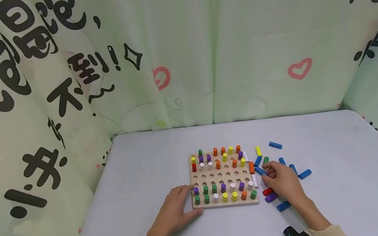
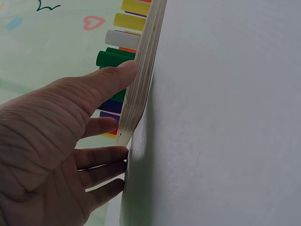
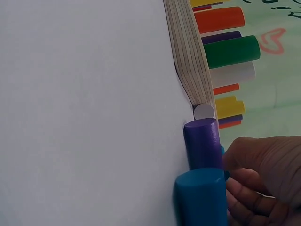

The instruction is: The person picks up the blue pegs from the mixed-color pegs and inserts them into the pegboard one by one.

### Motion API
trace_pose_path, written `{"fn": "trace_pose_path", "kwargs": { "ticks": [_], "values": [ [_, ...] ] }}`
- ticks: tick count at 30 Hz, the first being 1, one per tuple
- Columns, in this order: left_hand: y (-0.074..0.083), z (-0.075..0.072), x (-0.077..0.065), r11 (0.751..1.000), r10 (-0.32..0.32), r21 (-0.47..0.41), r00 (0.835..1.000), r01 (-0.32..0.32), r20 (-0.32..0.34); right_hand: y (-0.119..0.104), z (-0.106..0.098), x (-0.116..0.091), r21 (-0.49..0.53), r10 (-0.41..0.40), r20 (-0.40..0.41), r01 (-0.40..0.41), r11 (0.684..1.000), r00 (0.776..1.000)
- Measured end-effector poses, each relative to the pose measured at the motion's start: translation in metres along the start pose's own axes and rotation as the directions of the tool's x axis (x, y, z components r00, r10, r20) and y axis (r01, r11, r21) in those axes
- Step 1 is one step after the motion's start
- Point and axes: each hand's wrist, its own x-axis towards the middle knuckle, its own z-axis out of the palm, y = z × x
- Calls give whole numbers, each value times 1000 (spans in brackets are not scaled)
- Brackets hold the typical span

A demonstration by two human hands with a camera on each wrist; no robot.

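A wooden pegboard lies on the table, with colourful pegs upright at its far and near sides and a band of bare holes between. My left hand rests at its near left corner, thumb against the near edge and fingers spread along the left side. In the left wrist view that thumb touches the layered edge by a green peg. Right of the board, my right hand pinches a blue peg. The right wrist view mostly hides that peg behind a lying purple peg.
Loose pegs lie right of the board: several blue ones, such as the far blue peg, plus a yellow peg, a red peg and a white peg along the board's edge. Printed curtains stand around the table.
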Motion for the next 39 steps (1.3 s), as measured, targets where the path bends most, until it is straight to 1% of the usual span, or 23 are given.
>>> {"fn": "trace_pose_path", "kwargs": {
  "ticks": [3,9,16,20,24,33,39],
  "values": [
    [0,0,0,1000,0,4,1000,0,3,0,0,-1,6,3,-13,-3,1000,1000],
    [0,-2,1,1000,0,9,1000,0,17,-3,-1,-7,60,30,-50,-27,998,998],
    [1,-4,-3,1000,-18,2,999,18,29,-13,-3,-15,87,4,-93,5,996,996],
    [0,-3,-6,1000,-24,-2,999,24,39,-21,-5,-19,87,-24,-125,35,996,992],
    [-1,-2,-6,1000,-28,-11,999,29,39,-28,-7,-22,84,-69,-150,82,993,986],
    [-3,-1,-4,1000,-28,-7,999,29,31,-41,-7,-21,93,-148,-174,166,982,974],
    [-2,0,-1,1000,-16,-16,1000,17,25,-50,-3,-19,96,-218,-197,240,966,956]
  ]
}}
